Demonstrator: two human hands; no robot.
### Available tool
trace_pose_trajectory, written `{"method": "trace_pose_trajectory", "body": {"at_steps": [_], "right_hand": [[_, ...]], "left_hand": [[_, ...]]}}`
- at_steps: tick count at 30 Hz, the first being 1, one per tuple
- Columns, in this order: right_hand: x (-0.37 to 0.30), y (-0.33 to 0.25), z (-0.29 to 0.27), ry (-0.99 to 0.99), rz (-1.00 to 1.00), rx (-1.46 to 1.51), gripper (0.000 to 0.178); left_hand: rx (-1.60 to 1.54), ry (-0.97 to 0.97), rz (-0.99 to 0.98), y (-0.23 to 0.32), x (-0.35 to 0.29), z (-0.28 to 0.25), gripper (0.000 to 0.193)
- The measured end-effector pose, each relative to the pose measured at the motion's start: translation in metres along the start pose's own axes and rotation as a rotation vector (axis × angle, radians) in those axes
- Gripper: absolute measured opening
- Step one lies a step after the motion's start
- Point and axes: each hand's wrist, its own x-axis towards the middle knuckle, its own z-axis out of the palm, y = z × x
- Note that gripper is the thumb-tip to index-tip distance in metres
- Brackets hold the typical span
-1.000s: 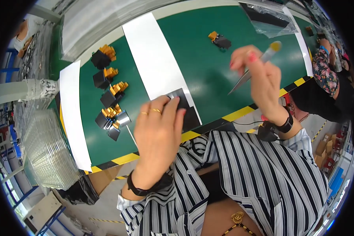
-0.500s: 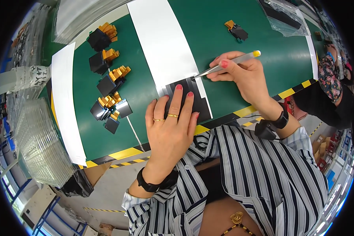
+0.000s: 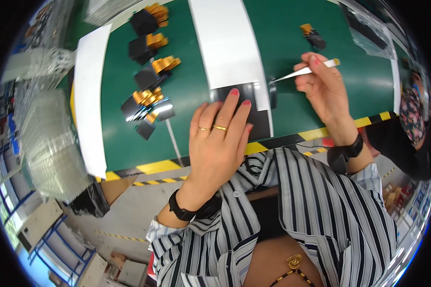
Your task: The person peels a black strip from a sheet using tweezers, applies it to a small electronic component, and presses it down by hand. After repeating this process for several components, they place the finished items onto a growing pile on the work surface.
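Smooth green tabletop [image 3: 124,155] carries a flat black sheet [image 3: 260,123] at its near middle, under the left hand [image 3: 218,141], fingers spread. Farther right, the right hand [image 3: 326,88] pinches slim, pale metal tweezers [image 3: 300,72], tips near a narrow dark strip [image 3: 273,98].

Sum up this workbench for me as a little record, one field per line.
Left hand: palm down, fingers extended over a black sheet
Right hand: holding tweezers, tip at a dark strip; whether it is gripped is unclear
Beyond left hand: long white paper
Left side: column of black-and-orange parts
Far right: one black-and-orange piece
Surface: green tabletop, yellow-and-black edging
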Motion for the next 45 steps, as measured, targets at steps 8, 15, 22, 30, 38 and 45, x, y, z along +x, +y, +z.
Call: {"method": "trace_pose_trajectory", "body": {"at_steps": [8, 15, 22, 30, 38, 45], "right_hand": [[-0.006, 0.001, 0.000, 0.035, -0.071, -0.101, 0.022], [-0.002, 0.008, -0.005, -0.010, -0.076, -0.146, 0.021], [0.008, -0.032, 0.028, -0.246, -0.191, -0.143, 0.016], [0.042, -0.033, 0.026, -0.138, -0.441, -0.048, 0.015], [0.037, -0.036, 0.028, -0.180, -0.381, -0.101, 0.009], [0.047, -0.032, 0.026, -0.182, -0.376, -0.129, 0.008]], "left_hand": [[0.586, 0.193, -0.519, -0.037, -0.030, -0.060, 0.029], [0.302, 0.034, -0.579, -0.037, -0.040, -0.062, 0.023], [-0.921, 0.131, -0.835, -0.009, 0.027, -0.070, 0.015], [-1.395, 0.089, -0.738, -0.048, 0.112, -0.003, 0.019], [-1.464, 0.075, -0.729, -0.042, 0.111, -0.001, 0.019], [-1.414, 0.118, -0.724, -0.045, 0.112, 0.002, 0.019]]}}
